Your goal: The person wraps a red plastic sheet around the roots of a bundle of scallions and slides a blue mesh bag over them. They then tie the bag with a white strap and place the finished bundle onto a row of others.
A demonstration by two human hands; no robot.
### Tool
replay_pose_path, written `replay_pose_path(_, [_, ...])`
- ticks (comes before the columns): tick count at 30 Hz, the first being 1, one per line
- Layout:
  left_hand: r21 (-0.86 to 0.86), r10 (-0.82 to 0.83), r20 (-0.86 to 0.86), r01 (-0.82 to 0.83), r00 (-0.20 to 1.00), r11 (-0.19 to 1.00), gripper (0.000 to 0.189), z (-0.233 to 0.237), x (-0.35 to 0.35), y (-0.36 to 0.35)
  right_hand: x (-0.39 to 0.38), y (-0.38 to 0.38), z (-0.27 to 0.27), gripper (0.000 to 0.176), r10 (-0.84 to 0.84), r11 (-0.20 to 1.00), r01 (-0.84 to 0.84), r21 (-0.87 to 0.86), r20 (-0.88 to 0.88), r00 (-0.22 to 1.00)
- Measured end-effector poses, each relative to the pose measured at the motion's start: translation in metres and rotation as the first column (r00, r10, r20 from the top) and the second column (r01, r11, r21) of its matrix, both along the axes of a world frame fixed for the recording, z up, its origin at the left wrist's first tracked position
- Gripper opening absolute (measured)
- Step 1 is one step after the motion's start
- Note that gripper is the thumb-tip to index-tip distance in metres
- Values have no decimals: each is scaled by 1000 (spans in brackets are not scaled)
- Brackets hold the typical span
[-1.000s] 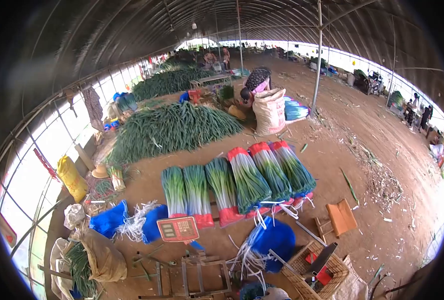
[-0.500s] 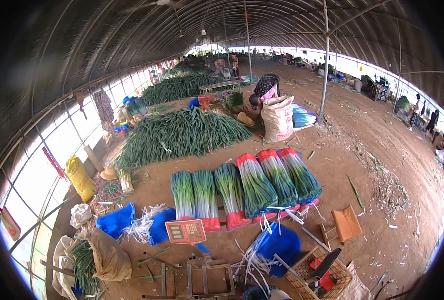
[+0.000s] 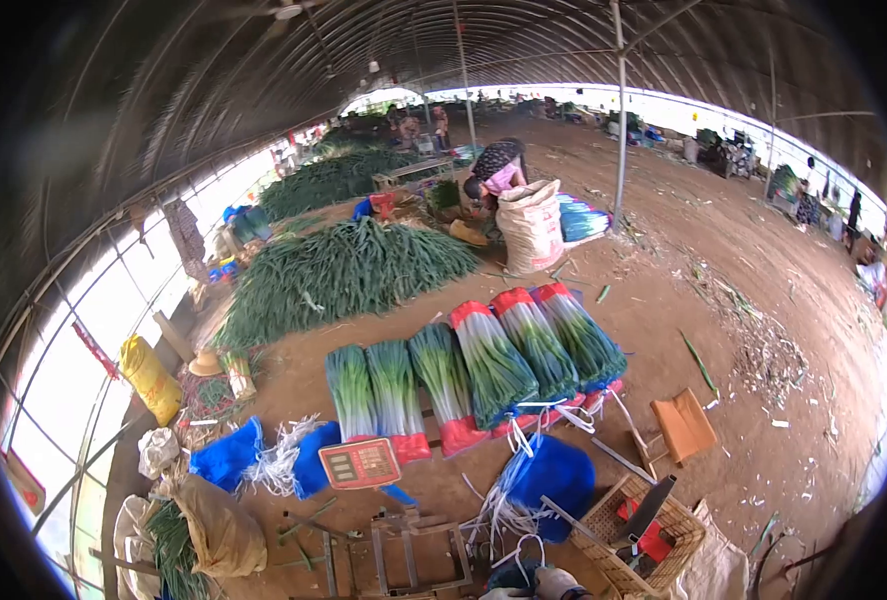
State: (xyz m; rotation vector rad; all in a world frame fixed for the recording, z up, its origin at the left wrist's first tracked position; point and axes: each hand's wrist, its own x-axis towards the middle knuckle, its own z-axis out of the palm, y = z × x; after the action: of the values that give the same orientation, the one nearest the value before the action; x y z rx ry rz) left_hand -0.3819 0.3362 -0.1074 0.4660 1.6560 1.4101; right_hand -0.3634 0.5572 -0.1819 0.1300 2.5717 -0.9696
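At the bottom edge, my right hand (image 3: 558, 582) shows in a grey-white glove. It is against the right side of a dark blue-green bundle (image 3: 515, 575), with its fingers curled in toward it. Of my left hand (image 3: 505, 594), only a pale gloved sliver shows at the bundle's near side; its fingers are cut off by the frame. A loop of white string (image 3: 530, 541) rises from the bundle. Ahead lie several green onion bundles (image 3: 497, 365) side by side, with red wrapping at one end. A red-framed scale display (image 3: 360, 464) stands in front of them.
Blue net bags (image 3: 562, 487) with white strings lie ahead of my hands. Right of them is a wicker basket (image 3: 604, 545) with a dark blade-like object. An orange seat (image 3: 684, 426) stands beyond. A person (image 3: 500, 168) bends by a white sack (image 3: 531, 228) near an onion heap (image 3: 349, 275).
The view has shifted, so the scene sits further left. More of my right hand shows, and the bundle's white string loop now stands up into view.
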Motion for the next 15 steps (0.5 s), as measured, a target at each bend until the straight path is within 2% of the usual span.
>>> replay_pose_path(1, [54, 1, -224, 12, 975, 998, 24, -16, 3, 0, -2, -3, -4, 27, 42, 998, -44, 37, 51, 998])
replay_pose_path(2, [52, 13, -223, -1, 975, 999, 24, -11, 5, 4, -2, -7, -2, 27, 59, 995, -66, 69, 108, 992])
replay_pose_path(3, [49, 4, -218, 7, 976, 999, 24, 1, 9, 6, 1, -9, -21, 30, 60, 992, -68, 103, 78, 995])
replay_pose_path(4, [45, -22, -215, 33, 976, 998, 24, 15, 10, 7, 6, -11, -37, 40, 7, 1000, -9, 27, 62, 998])
replay_pose_path(5, [41, -53, -210, 63, 976, 997, 24, 36, 10, 7, 9, -12, -37, 54, 166, 983, -165, 80, 2, 986])
replay_pose_path(6, [35, -75, -205, 84, 976, 996, 24, 64, 9, 7, 3, -3, 93, 53, 348, 935, -354, 13, 160, 924])
replay_pose_path(8, [19, -65, -217, 71, 974, 997, 24, 109, -2, 8, 10, -1, 109, 46, 384, 917, -395, 63, 132, 914])
replay_pose_path(11, [6, 11, 188, -12, 982, 1000, 24, 141, -7, 15, 21, -3, 75, 40, 370, 928, -371, 11, 50, 928])
replay_pose_path(14, [-36, 73, 280, -65, 957, 997, 23, 163, -9, 21, 24, -6, 41, 39, 460, 887, -462, 26, 58, 886])
replay_pose_path(15, [-49, 74, 293, -63, 953, 997, 21, 168, -12, 22, 20, -6, 68, 41, 452, 891, -453, -35, 182, 873])
